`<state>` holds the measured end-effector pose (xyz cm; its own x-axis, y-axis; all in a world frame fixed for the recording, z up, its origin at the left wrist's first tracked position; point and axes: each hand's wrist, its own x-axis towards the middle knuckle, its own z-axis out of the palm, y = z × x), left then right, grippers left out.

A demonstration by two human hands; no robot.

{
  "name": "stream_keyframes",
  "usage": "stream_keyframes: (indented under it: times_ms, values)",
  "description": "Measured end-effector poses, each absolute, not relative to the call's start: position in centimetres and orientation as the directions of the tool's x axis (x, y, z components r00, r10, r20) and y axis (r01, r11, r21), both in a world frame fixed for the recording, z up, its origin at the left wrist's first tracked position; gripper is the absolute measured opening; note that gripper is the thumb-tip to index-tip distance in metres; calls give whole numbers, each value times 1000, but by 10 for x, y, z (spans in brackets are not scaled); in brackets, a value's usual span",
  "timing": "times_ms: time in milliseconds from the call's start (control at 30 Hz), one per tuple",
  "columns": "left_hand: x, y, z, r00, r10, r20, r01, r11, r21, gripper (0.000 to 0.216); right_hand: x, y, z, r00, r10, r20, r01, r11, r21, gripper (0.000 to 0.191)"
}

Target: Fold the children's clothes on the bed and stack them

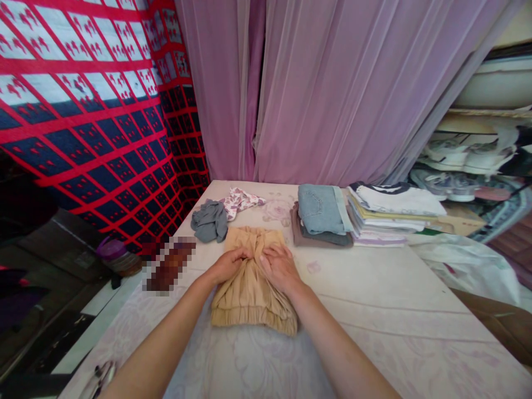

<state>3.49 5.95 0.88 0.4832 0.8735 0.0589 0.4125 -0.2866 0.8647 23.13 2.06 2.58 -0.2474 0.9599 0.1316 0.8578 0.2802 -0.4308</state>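
Observation:
Tan trousers with a gathered elastic waistband [255, 317] lie folded on the pale floral bedcover, the waistband towards me. On the left side of the cloth, my left hand [228, 265] is closed, its thumb and fingers pinching a bunched fold. Opposite it, my right hand [280, 267] rests on the trousers with bent fingers gripping the gathered fabric. The two hands are close together, with creases running between them. Just beyond the left hand are a crumpled grey garment [210, 221] and a white garment with a pink floral print [241, 202].
Folded denim [322, 208] tops a small pile at the back right, beside a taller stack of folded shirts [386, 216]. Shoes [465, 158] sit on a rack at the right. Pink curtains [332, 100] hang behind. A pixelated brown patch lies at the left edge.

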Motion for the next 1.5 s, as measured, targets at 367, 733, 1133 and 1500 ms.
stream_keyframes:
  times_ms: [367, 733, 1133, 1500]
  values:
    - [45, 49, -3, 419, 897, 141, 380, -314, 870, 23, 232, 73, -6, -459, 877, 141, 797, 477, -370, 41]
    - [57, 28, 9, 699, 693, 176, 588, -697, 411, 52, 254, 79, -23, -305, 879, 367, 657, 473, -587, 42]
    - [58, 30, 8, 697, 707, 121, 620, -679, 394, 48, 327, -43, -12, -693, 639, 333, 682, 731, 17, 56]
    - [52, 9, 16, 760, 636, 132, 539, -730, 420, 47, 306, -54, 42, -747, 656, 105, 571, 715, -404, 44]
